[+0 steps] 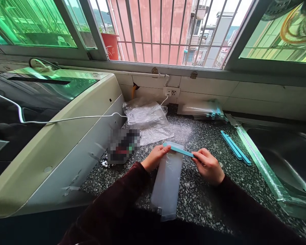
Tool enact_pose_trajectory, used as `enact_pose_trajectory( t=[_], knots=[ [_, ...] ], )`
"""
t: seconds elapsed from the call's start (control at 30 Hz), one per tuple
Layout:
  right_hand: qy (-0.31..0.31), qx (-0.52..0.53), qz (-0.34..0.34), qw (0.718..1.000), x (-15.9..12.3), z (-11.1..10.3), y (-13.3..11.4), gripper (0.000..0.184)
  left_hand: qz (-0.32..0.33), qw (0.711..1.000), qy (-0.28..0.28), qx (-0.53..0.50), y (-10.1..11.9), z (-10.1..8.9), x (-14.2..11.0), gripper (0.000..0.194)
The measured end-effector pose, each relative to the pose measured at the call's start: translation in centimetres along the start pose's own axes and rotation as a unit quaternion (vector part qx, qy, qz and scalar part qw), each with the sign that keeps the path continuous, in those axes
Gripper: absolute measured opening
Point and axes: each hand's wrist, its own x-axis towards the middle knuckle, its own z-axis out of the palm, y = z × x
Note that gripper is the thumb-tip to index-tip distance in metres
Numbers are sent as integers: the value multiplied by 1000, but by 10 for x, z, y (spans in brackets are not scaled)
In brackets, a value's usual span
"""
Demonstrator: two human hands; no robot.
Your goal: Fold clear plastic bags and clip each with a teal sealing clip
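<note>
Between my two hands a thin light-blue plastic strip [180, 149] is held slightly tilted, its right end lower. My left hand [155, 157] is closed on the strip's left end, thumb on top. The fingers of my right hand [208, 165] pinch its right end. Beneath the strip, long frosted clear plastic sleeves [168, 183] lie overlapped on the speckled counter [193, 204]; whether my left fingers also touch them I cannot tell. To the right of my right hand, several similar blue strips [235, 148] lie side by side.
Crumpled clear plastic bags [153, 119] and a blurred dark object [123, 146] lie left of centre. By the wall is a stack of clear packets with blue strips [206, 110]. A sink [283, 146] borders the right; a large pale machine [91, 112] with a white cable stands left.
</note>
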Motion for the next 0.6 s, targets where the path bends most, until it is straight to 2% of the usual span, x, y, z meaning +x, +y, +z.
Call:
enact_pose_trajectory(
  t=[0.13,0.3,0.43,0.6],
  knots=[
    [8,1,0,1000,0,0,0,16,-13,997,16,-69,1,3,0,52],
    [28,14,7,999,2,-2,-3,17,-40,986,42,-158,2,7,1,35],
    [38,20,16,999,3,-4,-4,19,-48,982,55,-172,4,7,2,28],
    [53,30,14,998,5,-6,-3,17,-48,983,46,-174,7,8,2,28]
  ],
)
